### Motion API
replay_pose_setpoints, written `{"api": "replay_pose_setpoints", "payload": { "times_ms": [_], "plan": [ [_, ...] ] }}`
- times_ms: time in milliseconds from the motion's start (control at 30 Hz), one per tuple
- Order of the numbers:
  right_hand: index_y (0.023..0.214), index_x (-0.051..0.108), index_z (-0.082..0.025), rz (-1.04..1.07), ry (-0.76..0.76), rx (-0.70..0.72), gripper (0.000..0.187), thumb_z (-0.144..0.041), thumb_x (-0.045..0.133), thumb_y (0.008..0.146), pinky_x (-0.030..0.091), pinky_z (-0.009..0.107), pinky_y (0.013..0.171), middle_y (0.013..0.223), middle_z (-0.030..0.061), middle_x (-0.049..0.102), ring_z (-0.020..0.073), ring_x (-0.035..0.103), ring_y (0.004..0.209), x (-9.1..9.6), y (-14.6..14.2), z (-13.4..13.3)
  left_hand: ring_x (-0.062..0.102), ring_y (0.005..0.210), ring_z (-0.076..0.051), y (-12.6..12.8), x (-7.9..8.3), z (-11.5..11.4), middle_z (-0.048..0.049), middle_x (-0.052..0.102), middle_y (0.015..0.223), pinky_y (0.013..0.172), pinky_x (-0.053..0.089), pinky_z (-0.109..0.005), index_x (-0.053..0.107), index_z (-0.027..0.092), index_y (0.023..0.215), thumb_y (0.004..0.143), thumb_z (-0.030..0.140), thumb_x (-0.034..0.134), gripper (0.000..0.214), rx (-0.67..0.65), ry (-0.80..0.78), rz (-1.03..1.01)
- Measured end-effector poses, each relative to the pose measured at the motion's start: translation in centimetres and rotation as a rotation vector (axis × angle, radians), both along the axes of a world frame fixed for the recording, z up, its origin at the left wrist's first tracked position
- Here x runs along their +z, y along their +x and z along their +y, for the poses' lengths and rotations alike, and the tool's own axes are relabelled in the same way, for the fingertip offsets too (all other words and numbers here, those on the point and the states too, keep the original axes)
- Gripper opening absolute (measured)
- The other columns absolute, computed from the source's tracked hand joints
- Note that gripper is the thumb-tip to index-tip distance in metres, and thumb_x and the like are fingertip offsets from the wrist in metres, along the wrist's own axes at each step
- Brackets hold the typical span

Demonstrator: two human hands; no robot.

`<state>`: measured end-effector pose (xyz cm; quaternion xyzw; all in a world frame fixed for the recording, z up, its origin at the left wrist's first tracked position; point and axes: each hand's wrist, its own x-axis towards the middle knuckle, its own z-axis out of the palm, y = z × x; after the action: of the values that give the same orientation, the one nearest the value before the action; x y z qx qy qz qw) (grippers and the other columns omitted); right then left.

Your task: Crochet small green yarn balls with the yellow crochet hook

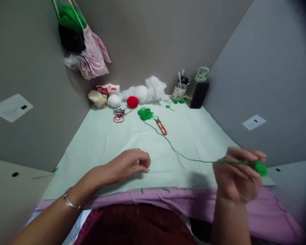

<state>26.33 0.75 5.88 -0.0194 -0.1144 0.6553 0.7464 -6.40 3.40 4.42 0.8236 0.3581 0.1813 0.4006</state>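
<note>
Raised at the right, my right hand (241, 177) is closed on a small round green crocheted piece (261, 168) at its fingertips. A green yarn strand (177, 151) runs from that piece across my palm and over the table to a loose green yarn bundle (145, 113). My left hand (131, 163) rests low over the table, thumb and fingers curled together in a pinch. A tiny green bit shows at its fingertips, beside a faint thin line; what it holds is too small to tell. Orange thread snips (161, 127) lie next to the yarn bundle.
Along the back wall stand a red yarn ball (132, 102), a white yarn ball (114, 100), white stuffing (145, 91), a pen holder (180, 91), a bottle (201, 75) and a leaning dark phone (199, 95). Green scraps (166, 190) lie at the front edge. Bags (94, 56) hang at left.
</note>
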Motion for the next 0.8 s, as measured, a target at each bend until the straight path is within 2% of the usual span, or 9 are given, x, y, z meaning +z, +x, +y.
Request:
{"api": "replay_pose_setpoints", "payload": {
  "times_ms": [67, 200, 300, 400, 567, 700, 800],
  "plan": [
    [0.090, 0.074, -0.021, 0.011, -0.012, 0.001, 0.017, -0.004, 0.072, 0.091, 0.059, 0.015, 0.043, 0.079, -0.0010, 0.071, 0.0095, 0.071, 0.049, -0.1, 0.0, 0.0, 0.063, 0.093, -0.021, -0.3, -0.3, -1.6, -0.0021, 0.075, 0.092, 0.086, 0.045, -0.033, 0.069, 0.024, 0.100, 0.101, 0.023, 0.064, 0.005, -0.075, -0.016, 0.002],
    [0.090, 0.073, -0.022, 0.046, -0.046, 0.012, 0.019, -0.005, 0.067, 0.094, 0.054, 0.015, 0.040, 0.079, -0.0009, 0.069, 0.0068, 0.064, 0.045, -0.1, -0.1, 0.1, 0.058, 0.090, -0.022, -0.1, -1.2, -3.4, -0.0015, 0.072, 0.086, 0.087, 0.039, -0.035, 0.073, 0.026, 0.093, 0.099, 0.019, 0.068, 0.010, -0.206, 0.102, 0.137],
    [0.090, 0.073, -0.022, 0.071, -0.014, 0.024, 0.022, -0.007, 0.060, 0.098, 0.055, 0.018, 0.040, 0.079, 0.0008, 0.069, 0.0076, 0.061, 0.044, -0.1, -0.3, 0.1, 0.055, 0.089, -0.021, 0.1, -1.8, -3.8, -0.0004, 0.069, 0.085, 0.087, 0.037, -0.036, 0.070, 0.024, 0.089, 0.098, 0.013, 0.066, 0.015, -0.211, 0.143, 0.223],
    [0.091, 0.074, -0.024, 0.081, 0.013, 0.052, 0.024, -0.009, 0.056, 0.099, 0.057, 0.021, 0.043, 0.081, 0.0014, 0.069, 0.0084, 0.060, 0.045, 0.0, -0.3, 0.1, 0.053, 0.088, -0.021, 0.6, -2.6, -3.8, -0.0007, 0.066, 0.086, 0.086, 0.037, -0.034, 0.066, 0.023, 0.085, 0.098, 0.010, 0.062, 0.019, -0.177, 0.159, 0.174],
    [0.090, 0.071, -0.024, 0.052, 0.010, 0.053, 0.021, -0.006, 0.063, 0.097, 0.056, 0.017, 0.042, 0.080, -0.0013, 0.067, 0.0060, 0.058, 0.044, 0.1, -0.5, 0.1, 0.056, 0.093, -0.020, 4.0, -2.8, -3.3, -0.0028, 0.067, 0.093, 0.090, 0.041, -0.033, 0.060, 0.023, 0.090, 0.105, 0.018, 0.056, 0.016, -0.159, 0.175, 0.006],
    [0.088, 0.071, -0.023, 0.002, 0.007, 0.022, 0.017, -0.006, 0.071, 0.093, 0.056, 0.014, 0.040, 0.079, -0.0019, 0.067, 0.0053, 0.060, 0.044, 0.2, -0.4, 0.2, 0.054, 0.089, -0.023, 7.2, -3.0, -3.2, -0.0038, 0.067, 0.088, 0.087, 0.039, -0.036, 0.059, 0.023, 0.091, 0.103, 0.016, 0.056, 0.014, -0.247, 0.288, 0.064],
    [0.088, 0.072, -0.021, -0.068, -0.002, -0.008, 0.015, -0.006, 0.075, 0.091, 0.056, 0.010, 0.041, 0.079, -0.0022, 0.068, 0.0040, 0.062, 0.045, 0.3, -0.1, 0.1, 0.052, 0.088, -0.024, 8.0, -3.5, -3.3, -0.0050, 0.064, 0.087, 0.088, 0.038, -0.040, 0.058, 0.023, 0.091, 0.101, 0.012, 0.055, 0.014, -0.256, 0.323, 0.121]
  ]
}}
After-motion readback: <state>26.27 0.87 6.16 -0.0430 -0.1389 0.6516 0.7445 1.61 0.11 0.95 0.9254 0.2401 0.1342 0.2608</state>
